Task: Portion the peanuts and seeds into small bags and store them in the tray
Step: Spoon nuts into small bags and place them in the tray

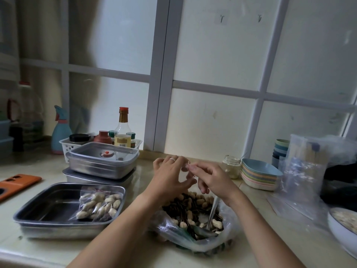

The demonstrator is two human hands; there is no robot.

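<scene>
A large open plastic bag (173,227) of peanuts and dark seeds (195,207) lies on the counter in front of me, with a metal spoon (209,219) standing in it. Above it my left hand (171,176) and my right hand (210,177) meet, both pinching a small clear bag (187,167) between their fingertips. The small bag is hard to make out. To the left, a steel tray (48,207) holds one filled small bag of peanuts (100,204).
Stacked lidded steel containers (102,163) stand behind the tray, a white basket of bottles (117,132) behind them. An orange phone (17,183) lies far left. On the right are a glass jar (231,166), stacked coloured plates (259,176), a packet of bags (303,171) and a white bowl (342,231).
</scene>
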